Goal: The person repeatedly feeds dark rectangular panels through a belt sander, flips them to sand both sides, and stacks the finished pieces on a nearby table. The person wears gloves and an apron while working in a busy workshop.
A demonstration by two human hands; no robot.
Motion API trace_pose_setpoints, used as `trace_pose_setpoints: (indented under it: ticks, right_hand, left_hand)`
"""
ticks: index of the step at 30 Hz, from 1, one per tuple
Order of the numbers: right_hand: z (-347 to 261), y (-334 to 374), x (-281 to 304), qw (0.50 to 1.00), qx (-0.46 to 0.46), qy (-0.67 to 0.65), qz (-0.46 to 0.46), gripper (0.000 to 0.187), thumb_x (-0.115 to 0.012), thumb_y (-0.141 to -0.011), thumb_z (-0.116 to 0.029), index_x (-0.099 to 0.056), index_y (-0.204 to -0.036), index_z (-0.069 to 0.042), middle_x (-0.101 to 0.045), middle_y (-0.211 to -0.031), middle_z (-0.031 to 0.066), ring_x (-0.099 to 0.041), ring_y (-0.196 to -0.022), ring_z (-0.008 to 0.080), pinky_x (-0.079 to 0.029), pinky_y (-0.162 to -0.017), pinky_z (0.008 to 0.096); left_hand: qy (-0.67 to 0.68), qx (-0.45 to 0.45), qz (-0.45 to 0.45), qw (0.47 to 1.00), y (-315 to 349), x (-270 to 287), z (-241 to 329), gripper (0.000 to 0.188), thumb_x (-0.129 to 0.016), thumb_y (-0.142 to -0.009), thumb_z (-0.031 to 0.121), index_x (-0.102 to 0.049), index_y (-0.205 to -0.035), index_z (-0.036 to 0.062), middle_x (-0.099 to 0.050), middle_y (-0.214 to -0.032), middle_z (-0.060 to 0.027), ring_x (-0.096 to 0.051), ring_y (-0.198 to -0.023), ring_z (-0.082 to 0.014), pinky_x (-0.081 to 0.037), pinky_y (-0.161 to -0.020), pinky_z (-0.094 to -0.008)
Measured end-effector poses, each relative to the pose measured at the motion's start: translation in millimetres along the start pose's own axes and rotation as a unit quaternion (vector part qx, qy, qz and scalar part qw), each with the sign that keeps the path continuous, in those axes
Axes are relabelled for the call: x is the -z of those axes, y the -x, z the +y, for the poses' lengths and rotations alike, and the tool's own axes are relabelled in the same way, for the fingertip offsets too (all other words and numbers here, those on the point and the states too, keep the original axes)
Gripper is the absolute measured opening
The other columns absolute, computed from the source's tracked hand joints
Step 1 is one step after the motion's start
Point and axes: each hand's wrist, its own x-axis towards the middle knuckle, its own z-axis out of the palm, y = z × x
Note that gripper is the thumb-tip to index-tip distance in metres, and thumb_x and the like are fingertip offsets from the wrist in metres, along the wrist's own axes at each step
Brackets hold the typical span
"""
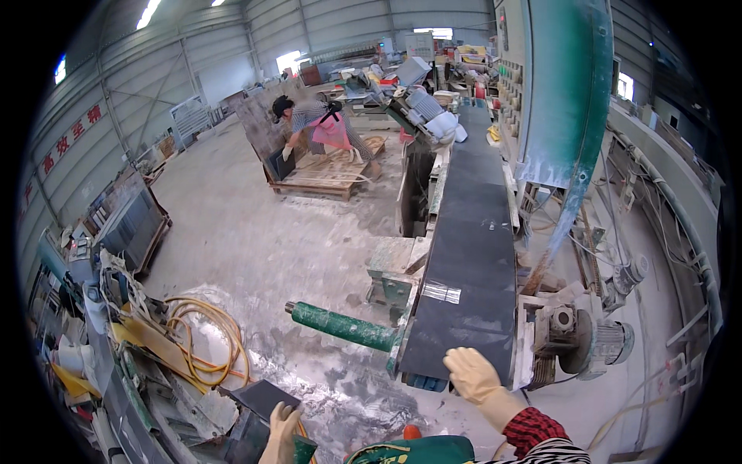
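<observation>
My left hand (283,430), in a pale rubber glove, is closed on the near right edge of a dark flat tile (265,397) at the lower left. The tile rests partly over machinery; its underside is hidden. My right hand (471,373), gloved alike, is at the near end of a long dark conveyor (468,232). Its fingers are stretched out over the dark surface and hold nothing; whether they touch it I cannot tell. Faint cross seams and a shiny pale patch (442,291) show on the conveyor.
A green roller (344,325) juts left from the conveyor. Orange hose (202,340) lies coiled on the floor. Motors (607,340) and a green-grey control cabinet (560,93) flank the right side. Beyond, a person (328,127) bends over a wooden pallet (325,182), touching a dark tile.
</observation>
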Motion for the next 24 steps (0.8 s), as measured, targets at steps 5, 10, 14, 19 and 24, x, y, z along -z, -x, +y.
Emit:
trace_pose_setpoints:
  ticks: [5,10,14,19,24]
  right_hand:
    - [16.9,61.9,34.5,0.992,-0.083,0.086,-0.028,0.034,-0.060,-0.079,-0.014,-0.059,-0.111,-0.003,-0.060,-0.118,0.0164,-0.057,-0.112,0.0344,-0.045,-0.101,0.0438]
    - [26.2,125.8,21.6,0.962,-0.238,0.134,-0.005,0.038,-0.054,-0.088,-0.009,-0.060,-0.124,0.000,-0.061,-0.128,0.0206,-0.055,-0.122,0.0399,-0.041,-0.108,0.0487]
    - [-15.4,122.5,-20.9,0.976,-0.154,0.144,0.063,0.040,-0.048,-0.097,-0.011,-0.055,-0.133,0.003,-0.057,-0.133,0.0232,-0.052,-0.126,0.0416,-0.036,-0.111,0.0496]
    - [-113.6,64.7,-53.1,0.995,-0.095,0.008,0.010,0.045,-0.045,-0.106,-0.028,-0.050,-0.141,0.001,-0.049,-0.146,0.0210,-0.044,-0.137,0.0362,-0.033,-0.116,0.0459]
    - [-157.2,19.9,-89.1,0.994,-0.053,-0.039,-0.088,0.044,-0.045,-0.106,-0.026,-0.051,-0.139,0.003,-0.052,-0.141,0.0242,-0.045,-0.134,0.0393,-0.034,-0.115,0.0464]
  left_hand:
    - [0.064,0.015,0.123,0.990,7.3,102.5,-35.4,0.087,-0.073,-0.086,0.016,-0.022,-0.155,0.0059,-0.047,-0.147,-0.0147,-0.053,-0.127,-0.0257,-0.046,-0.099,-0.0362]
    - [0.089,-0.052,0.235,0.966,55.6,209.5,-53.4,0.076,-0.069,-0.090,0.012,-0.028,-0.154,0.0054,-0.049,-0.144,-0.0136,-0.057,-0.118,-0.0201,-0.049,-0.091,-0.0310]
    - [-0.030,-0.212,0.325,0.921,102.0,319.8,-111.8,0.051,-0.057,-0.096,0.002,-0.044,-0.145,-0.0039,-0.057,-0.135,-0.0167,-0.056,-0.125,-0.0244,-0.044,-0.106,-0.0353]
    - [-0.291,-0.196,0.527,0.774,173.9,361.7,-68.0,0.050,-0.062,-0.093,0.014,-0.051,-0.140,-0.0002,-0.055,-0.140,-0.0234,-0.052,-0.131,-0.0379,-0.040,-0.112,-0.0421]
    - [-0.413,-0.066,0.480,0.771,184.7,430.4,-134.1,0.058,-0.057,-0.097,0.035,-0.044,-0.147,0.0083,-0.048,-0.148,-0.0190,-0.039,-0.140,-0.0404,-0.030,-0.117,-0.0466]
